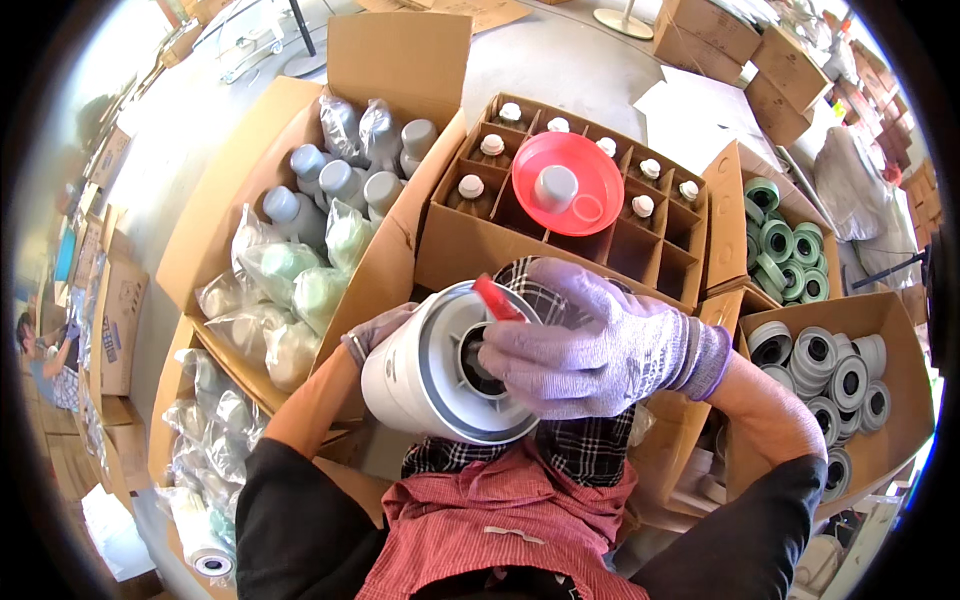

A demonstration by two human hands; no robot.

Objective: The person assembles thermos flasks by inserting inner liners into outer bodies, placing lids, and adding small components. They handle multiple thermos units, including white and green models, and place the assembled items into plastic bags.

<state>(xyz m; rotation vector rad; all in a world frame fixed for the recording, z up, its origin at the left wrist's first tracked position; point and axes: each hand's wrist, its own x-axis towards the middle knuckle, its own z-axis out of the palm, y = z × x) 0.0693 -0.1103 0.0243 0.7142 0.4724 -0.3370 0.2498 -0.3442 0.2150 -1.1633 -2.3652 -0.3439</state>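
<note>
My left hand (378,332), in a lavender-grey glove, is wrapped round the side of a white cylindrical housing (398,392). The housing is tilted so that its open end faces up, showing a grey rim, an inner ring and a dark central hole. Over that end is my right hand (605,345), gloved the same way, its fingers bent toward the hole. A short red piece (497,298) juts from beside its fingers. The rest of the piece is hidden, so its kind is unclear. Part of the hole lies behind the fingertips.
Ahead stands a divided carton (545,262) of white-capped bottles (470,187), with a red dish (540,150) resting on top. At left, a carton (400,235) holds bagged grey and greenish parts. Boxes of green rings (777,240) and grey-white ringed parts (848,380) are at right.
</note>
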